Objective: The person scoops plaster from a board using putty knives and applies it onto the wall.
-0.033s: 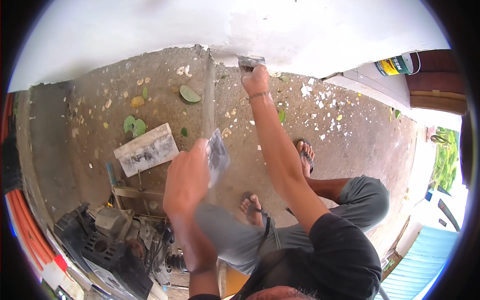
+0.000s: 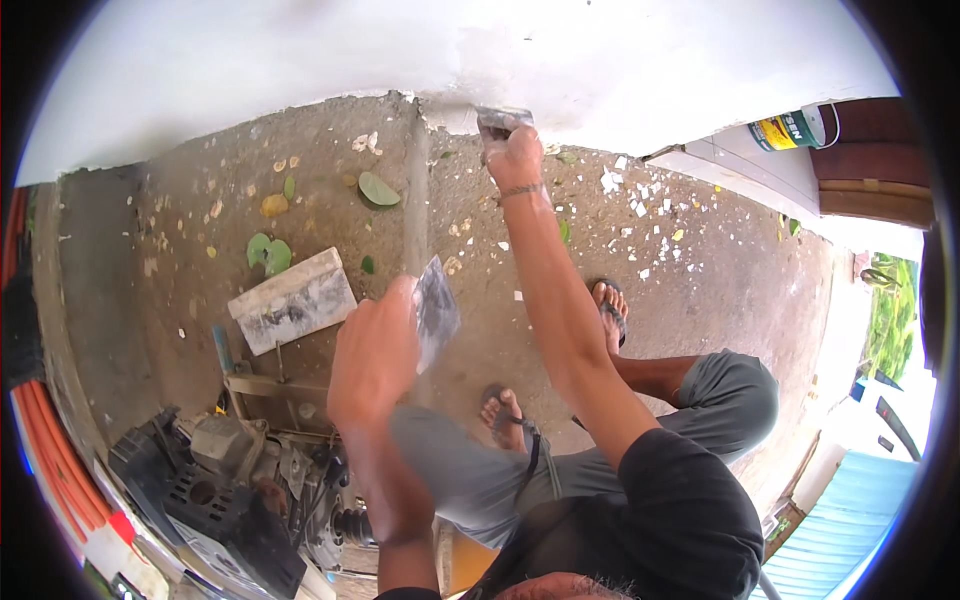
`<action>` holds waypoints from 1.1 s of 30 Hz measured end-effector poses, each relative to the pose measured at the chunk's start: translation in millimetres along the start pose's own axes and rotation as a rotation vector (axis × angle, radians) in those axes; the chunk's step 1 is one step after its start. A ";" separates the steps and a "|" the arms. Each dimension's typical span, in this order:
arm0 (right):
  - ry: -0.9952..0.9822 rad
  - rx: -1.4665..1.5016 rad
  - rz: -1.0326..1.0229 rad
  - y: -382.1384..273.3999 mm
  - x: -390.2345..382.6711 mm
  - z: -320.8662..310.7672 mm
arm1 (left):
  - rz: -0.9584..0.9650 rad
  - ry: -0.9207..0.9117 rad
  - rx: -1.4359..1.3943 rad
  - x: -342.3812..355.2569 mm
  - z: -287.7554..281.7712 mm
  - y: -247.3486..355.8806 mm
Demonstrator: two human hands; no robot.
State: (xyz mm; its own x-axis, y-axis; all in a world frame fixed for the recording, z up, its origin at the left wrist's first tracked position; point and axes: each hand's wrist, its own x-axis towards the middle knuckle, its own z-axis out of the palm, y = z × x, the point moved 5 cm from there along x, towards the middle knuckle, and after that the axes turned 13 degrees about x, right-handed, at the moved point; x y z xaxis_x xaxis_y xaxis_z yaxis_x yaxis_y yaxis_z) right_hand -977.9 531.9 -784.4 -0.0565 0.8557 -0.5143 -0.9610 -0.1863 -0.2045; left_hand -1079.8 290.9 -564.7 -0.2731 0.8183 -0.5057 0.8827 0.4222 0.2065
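Note:
My right hand (image 2: 515, 158) reaches forward, closed round a putty knife (image 2: 505, 118) whose wide metal blade lies against the bottom of the white wall (image 2: 620, 70). Fingers hide most of its handle. Nearer to me, my left hand (image 2: 375, 345) is closed on a second putty knife (image 2: 437, 312). That blade points up and to the right, apart from the wall, with greyish smears on its face. A patch of slightly different white shows on the wall above the right-hand blade.
A smeared pale board (image 2: 293, 300) lies on the concrete floor at left, beyond an engine-like machine (image 2: 220, 470). White flakes (image 2: 640, 205) and green leaves (image 2: 379, 188) are scattered about. A paint bucket (image 2: 790, 130) stands far right. My sandalled feet (image 2: 505, 415) are below.
My right hand and its putty knife have shifted slightly to the right along the wall's bottom edge. The left hand has barely moved.

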 end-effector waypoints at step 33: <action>-0.255 -0.847 -0.681 -225.2 -179.1 41.0 | 0.533 0.243 -0.769 76.4 -31.5 111.1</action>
State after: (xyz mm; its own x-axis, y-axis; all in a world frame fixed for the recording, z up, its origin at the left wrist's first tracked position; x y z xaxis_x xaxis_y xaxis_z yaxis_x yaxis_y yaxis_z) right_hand -762.5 440.3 -612.1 0.2647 0.9603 0.0876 -0.3230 0.1739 -0.9303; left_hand -1014.6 412.6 -554.0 -0.0571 0.9982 -0.0179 0.4454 0.0415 0.8944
